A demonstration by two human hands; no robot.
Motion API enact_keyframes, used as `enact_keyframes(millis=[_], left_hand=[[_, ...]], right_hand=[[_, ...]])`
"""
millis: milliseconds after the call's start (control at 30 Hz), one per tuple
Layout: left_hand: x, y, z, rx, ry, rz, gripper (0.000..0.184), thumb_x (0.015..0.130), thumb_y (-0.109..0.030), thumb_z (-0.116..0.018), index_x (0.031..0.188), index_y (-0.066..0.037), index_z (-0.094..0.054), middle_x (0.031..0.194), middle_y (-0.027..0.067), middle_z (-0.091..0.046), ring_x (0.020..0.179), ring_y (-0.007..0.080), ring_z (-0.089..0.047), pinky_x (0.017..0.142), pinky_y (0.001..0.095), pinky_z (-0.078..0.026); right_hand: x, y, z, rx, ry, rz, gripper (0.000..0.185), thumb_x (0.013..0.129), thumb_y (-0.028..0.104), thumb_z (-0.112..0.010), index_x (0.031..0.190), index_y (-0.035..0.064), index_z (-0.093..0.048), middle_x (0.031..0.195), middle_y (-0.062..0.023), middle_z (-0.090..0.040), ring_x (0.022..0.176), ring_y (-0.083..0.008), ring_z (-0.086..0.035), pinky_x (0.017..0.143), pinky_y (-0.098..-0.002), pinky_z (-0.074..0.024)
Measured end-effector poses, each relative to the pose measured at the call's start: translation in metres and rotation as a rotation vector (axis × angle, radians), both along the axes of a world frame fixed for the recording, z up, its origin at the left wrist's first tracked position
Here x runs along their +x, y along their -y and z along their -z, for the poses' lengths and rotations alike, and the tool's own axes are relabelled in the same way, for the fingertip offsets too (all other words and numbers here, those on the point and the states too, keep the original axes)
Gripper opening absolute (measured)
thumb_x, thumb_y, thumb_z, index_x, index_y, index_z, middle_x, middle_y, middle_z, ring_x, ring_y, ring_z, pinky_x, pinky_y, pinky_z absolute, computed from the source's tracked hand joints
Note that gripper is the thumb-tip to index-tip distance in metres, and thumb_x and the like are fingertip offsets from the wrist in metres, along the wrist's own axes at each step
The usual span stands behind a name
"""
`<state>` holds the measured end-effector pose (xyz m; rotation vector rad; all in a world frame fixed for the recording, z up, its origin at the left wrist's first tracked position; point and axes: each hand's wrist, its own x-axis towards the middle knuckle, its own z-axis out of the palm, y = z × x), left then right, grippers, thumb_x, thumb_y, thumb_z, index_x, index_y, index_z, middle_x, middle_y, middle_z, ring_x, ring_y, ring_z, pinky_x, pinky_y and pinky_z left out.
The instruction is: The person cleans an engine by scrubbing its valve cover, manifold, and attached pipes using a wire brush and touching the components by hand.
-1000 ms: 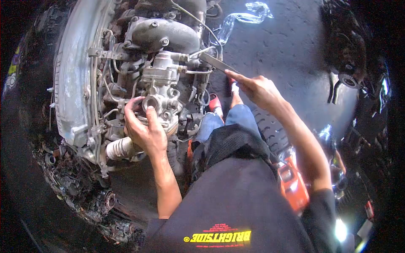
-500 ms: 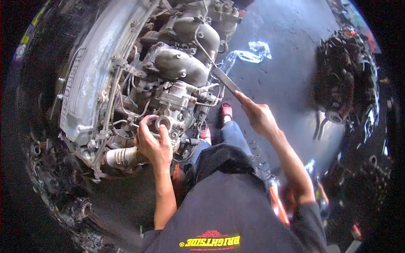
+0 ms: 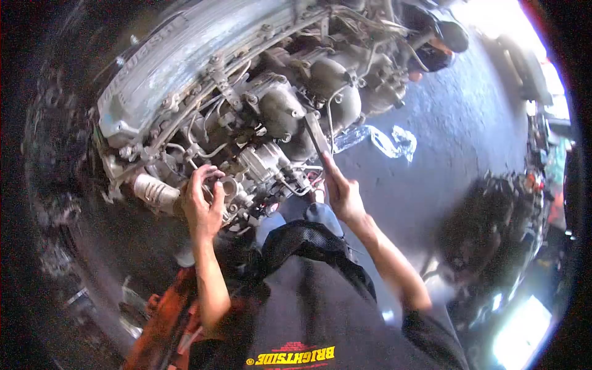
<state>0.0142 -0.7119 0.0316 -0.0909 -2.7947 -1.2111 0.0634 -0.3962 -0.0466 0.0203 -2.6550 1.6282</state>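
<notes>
My left hand (image 3: 203,206) is at the round metal port (image 3: 230,187) on the engine's side, with its thumb against the near rim and its fingers curled beside it. In my right hand (image 3: 343,194) is a long flat metal tool (image 3: 317,134), its handle end hidden in the fist and its index finger laid along it. The tool's far end lies over the grey rounded manifold (image 3: 280,111); whether it touches is unclear. Between my hands sits a pale cast housing (image 3: 262,161) with thin pipes.
A large silver engine cover (image 3: 185,58) runs along the upper left. Clear plastic wrap (image 3: 385,143) lies on the dark floor (image 3: 450,123). Another person (image 3: 435,40) is beside the engine at the top. Dark machinery (image 3: 487,222) stands at right, an orange object (image 3: 161,324) at lower left.
The view has swung right, showing more of the engine's far end and another person. My left hand stays at the port, while the tool in my right hand now lies over the manifold.
</notes>
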Motion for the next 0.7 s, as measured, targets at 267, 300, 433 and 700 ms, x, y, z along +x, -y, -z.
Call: enact_keyframes(millis=[267,300,433,700], left_hand=[[0.0,0.0,-0.004,-0.065,0.007,-0.021,0.021,0.091,-0.013,-0.06,0.11,-0.007,-0.064,0.103,0.0077,-0.071,0.099,0.0282,-0.065,0.091,0.0394,-0.045],[-0.001,0.0,-0.002,-0.063,0.009,-0.003,0.021,0.091,-0.013,-0.06,0.11,-0.007,-0.064,0.103,0.0077,-0.071,0.099,0.0282,-0.065,0.091,0.0394,-0.045],[0.002,0.002,-0.002,-0.095,-0.023,0.018,0.02,0.091,-0.013,-0.06,0.109,-0.007,-0.064,0.104,0.008,-0.071,0.1,0.029,-0.064,0.092,0.0403,-0.044],[-0.001,0.001,-0.01,-0.183,-0.058,0.036,0.014,0.089,-0.011,-0.06,0.102,-0.009,-0.065,0.099,0.0082,-0.07,0.098,0.0311,-0.064,0.09,0.0413,-0.043]], right_hand=[[-0.043,-0.026,-0.041,0.392,-0.108,-0.222,0.052,0.095,0.011,-0.058,0.143,0.0304,-0.052,0.07,-0.0106,-0.061,0.053,-0.027,-0.061,0.052,-0.0409,-0.0522],[-0.059,-0.016,-0.043,0.49,-0.087,-0.265,0.053,0.096,0.013,-0.056,0.145,0.033,-0.049,0.067,-0.0098,-0.058,0.052,-0.0279,-0.06,0.051,-0.0425,-0.0513],[-0.075,-0.007,-0.013,0.402,-0.066,-0.272,0.058,0.096,0.02,-0.059,0.146,0.0433,-0.043,0.068,-0.0081,-0.055,0.053,-0.027,-0.057,0.051,-0.0419,-0.0489],[-0.066,-0.025,-0.025,0.465,0.094,-0.362,0.057,0.096,0.022,-0.054,0.147,0.0435,-0.042,0.084,-0.0158,-0.063,0.069,-0.0361,-0.066,0.061,-0.0459,-0.0543]])
